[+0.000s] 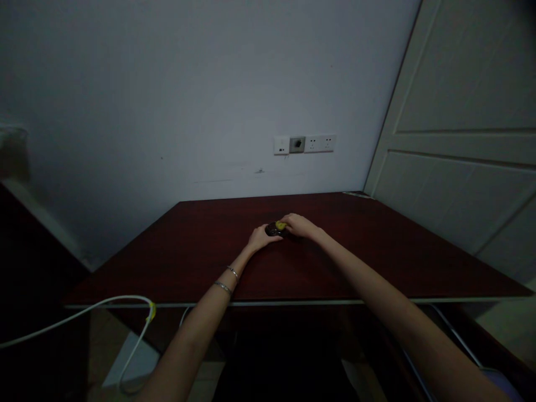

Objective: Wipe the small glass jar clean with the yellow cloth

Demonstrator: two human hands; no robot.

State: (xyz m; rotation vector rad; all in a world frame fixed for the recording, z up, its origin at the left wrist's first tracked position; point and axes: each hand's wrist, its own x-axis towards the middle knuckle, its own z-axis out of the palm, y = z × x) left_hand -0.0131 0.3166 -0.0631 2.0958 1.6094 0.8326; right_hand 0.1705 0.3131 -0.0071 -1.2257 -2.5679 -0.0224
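Observation:
Both my arms reach out over a dark red-brown table [377,251]. My left hand [260,238], with two thin bangles on its forearm, is curled around the left side of a small dark object with a yellow part [276,227] resting on the tabletop. My right hand [300,225] is closed over the object's right side, fingers on the yellow part. The room is dim and the object is too small to name.
A white wall stands behind the table, with a row of sockets and a switch [304,144]. A pale panelled door [460,139] is at the right. A white cable [125,312] hangs off the table's near left corner. Dark furniture is at the left.

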